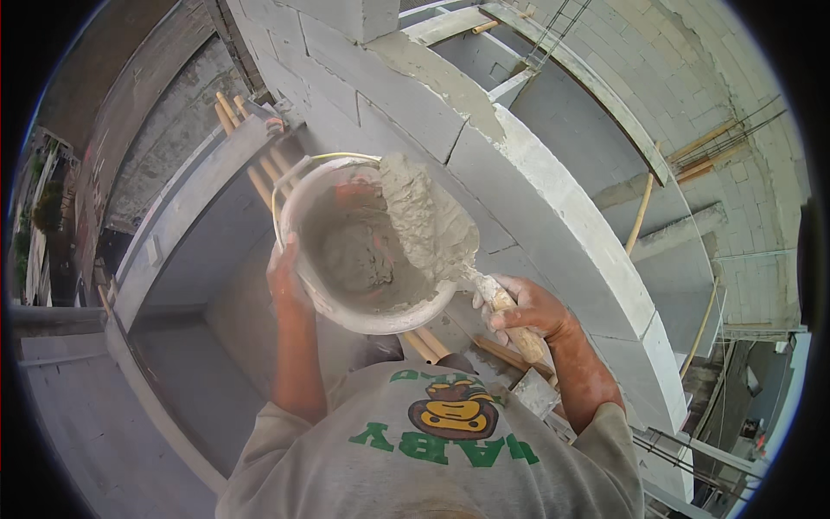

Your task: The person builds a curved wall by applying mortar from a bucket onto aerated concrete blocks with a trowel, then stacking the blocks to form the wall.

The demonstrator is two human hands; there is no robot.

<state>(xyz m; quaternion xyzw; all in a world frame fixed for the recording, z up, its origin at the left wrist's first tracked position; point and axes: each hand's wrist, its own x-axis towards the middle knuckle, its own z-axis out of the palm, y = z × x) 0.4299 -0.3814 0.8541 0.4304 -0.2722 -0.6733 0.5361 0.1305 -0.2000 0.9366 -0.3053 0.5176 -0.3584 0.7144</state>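
A round, light-coloured bucket point(380, 323) is held up in front of me, its inside coated with grey mortar point(359, 251). My left hand point(287, 275) grips its left side, with the fingertips hidden behind the wall. My right hand point(523, 308) is wrapped round the wooden handle of a trowel point(471, 275). The trowel's blade lies over the bucket's right rim, loaded with a thick heap of wet mortar point(419, 208). The bucket's wire handle point(275, 203) hangs at its upper left.
To the right runs a grey block wall point(553, 199), with a strip of mortar point(458, 82) along part of its top. Wooden poles point(251, 160) stand behind the bucket. Steel bars point(726, 138) stick out at the right. Below left is a walled space point(207, 285).
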